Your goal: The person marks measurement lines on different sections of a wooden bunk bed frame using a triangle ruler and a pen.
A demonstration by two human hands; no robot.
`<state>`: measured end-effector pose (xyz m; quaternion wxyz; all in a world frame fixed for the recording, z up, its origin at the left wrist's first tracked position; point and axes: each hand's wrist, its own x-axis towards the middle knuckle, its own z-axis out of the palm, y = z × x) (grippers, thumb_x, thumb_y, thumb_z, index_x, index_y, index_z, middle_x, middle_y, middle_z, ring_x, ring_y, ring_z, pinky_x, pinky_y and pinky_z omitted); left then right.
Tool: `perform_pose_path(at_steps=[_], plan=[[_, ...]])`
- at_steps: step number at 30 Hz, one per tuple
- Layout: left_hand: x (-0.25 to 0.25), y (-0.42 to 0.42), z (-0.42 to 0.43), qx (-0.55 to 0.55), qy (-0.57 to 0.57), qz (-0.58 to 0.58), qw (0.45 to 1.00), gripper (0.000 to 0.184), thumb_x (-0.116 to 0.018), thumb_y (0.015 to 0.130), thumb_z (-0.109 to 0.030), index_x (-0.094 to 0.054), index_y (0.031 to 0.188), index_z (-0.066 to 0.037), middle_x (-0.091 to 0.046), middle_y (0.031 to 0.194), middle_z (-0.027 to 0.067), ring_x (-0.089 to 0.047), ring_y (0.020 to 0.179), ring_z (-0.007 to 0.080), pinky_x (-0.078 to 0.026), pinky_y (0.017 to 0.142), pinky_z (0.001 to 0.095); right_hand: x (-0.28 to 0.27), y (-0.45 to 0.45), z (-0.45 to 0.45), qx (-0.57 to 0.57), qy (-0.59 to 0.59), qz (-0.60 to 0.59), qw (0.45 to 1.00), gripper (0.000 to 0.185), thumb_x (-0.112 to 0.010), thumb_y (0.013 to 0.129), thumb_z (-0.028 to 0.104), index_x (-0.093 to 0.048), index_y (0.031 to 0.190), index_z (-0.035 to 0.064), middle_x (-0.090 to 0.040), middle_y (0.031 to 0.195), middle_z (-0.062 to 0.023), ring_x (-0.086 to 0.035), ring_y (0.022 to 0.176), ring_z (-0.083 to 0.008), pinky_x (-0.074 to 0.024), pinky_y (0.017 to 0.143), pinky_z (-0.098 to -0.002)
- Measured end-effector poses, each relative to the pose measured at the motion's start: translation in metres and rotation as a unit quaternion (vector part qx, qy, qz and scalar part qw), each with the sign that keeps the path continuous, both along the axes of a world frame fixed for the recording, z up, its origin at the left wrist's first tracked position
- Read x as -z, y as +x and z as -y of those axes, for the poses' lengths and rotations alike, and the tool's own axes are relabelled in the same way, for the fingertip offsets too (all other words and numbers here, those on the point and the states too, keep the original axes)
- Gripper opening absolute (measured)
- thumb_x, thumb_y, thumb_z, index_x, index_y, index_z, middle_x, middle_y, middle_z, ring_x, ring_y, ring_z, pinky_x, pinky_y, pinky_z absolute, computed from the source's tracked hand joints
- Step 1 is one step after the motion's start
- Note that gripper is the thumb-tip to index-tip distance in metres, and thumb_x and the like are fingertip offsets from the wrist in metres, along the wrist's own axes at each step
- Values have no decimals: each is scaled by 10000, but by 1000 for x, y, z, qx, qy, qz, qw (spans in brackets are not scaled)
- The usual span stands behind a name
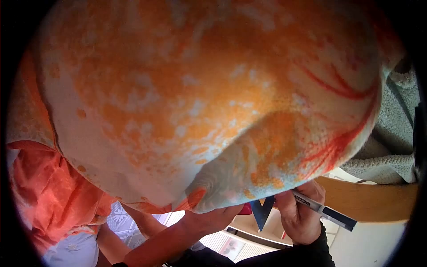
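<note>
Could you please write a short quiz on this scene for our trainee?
1. What is gripped by the hand at the black sleeve?
2. True or false: the large patterned fabric is mainly green.
3. Which outline does the blue piece beside that hand show: A) round, B) triangular, C) square?

Key:
1. A pen.
2. False: orange dominates.
3. B.

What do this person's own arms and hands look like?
The right hand is ungloved, with a black sleeve reaching the wrist. The left forearm is bare, with something dark at the picture's bottom edge, too cut off to identify. Patterned fabric hides part of the left hand.
</note>
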<state>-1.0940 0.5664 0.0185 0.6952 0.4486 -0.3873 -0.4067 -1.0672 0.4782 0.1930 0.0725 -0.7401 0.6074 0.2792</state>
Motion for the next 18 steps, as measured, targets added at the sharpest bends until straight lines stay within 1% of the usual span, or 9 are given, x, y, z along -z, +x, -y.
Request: perform_pose_path(at_steps=[1,3,5,9,11,15,17,18], plan=[[0,0,-1,11,2,-2,1000,348,-676,789,-120,-632,1106,18,-600,1143,189,-670,848,284,-544,755,358,0,0,-1,25,-7,3,1000,137,-600,892,122,-567,856,-6,-570,663,-133,-607,565,-255,-464,515,-334],[1,2,-1,21,4,-5,1000,330,-662,809,-122,-631,1105,19,-600,1139,190,-670,860,288,-544,765,364,0,-1,0,22,-4,10,1000,143,-604,894,128,-568,852,-4,-575,667,-133,-610,570,-255,-466,519,-330],[4,3,-2,-19,-33,94,995,325,-655,814,-114,-629,1107,23,-600,1134,192,-668,880,291,-545,768,367,1,-1,-1,19,-3,18,1000,150,-607,896,134,-569,849,-3,-580,671,-133,-613,575,-254,-467,523,-325],[4,0,-5,-7,-37,92,995,341,-659,796,-104,-627,1108,29,-600,1133,195,-668,885,287,-546,764,359,2,2,-2,18,-2,-2,1000,172,-620,903,161,-571,849,6,-591,692,-132,-622,596,-250,-474,540,-317],[3,0,-6,-24,-31,100,994,387,-678,751,-106,-624,1108,35,-598,1137,200,-669,878,284,-547,761,348,2,3,-2,26,-1,-8,1000,177,-626,901,169,-571,851,8,-595,699,-132,-626,604,-251,-477,545,-318],[1,-1,-4,-33,-22,93,995,435,-691,712,-119,-622,1113,34,-594,1153,199,-668,874,280,-546,762,342,2,1,0,21,-2,-7,1000,165,-628,896,160,-572,847,12,-600,710,-138,-630,615,-260,-480,553,-321],[1,-2,-6,-22,-22,88,996,452,-696,704,-139,-623,1119,24,-590,1174,191,-664,888,272,-535,795,371,2,1,0,23,2,-7,1000,161,-628,895,156,-572,846,14,-601,712,-139,-630,618,-263,-481,555,-321],[1,-2,-5,-23,-22,89,996,452,-696,704,-139,-623,1119,24,-590,1174,191,-664,888,272,-535,795,371,2,3,1,20,2,-18,1000,160,-629,895,156,-574,847,14,-602,714,-139,-630,621,-263,-481,559,-321]])
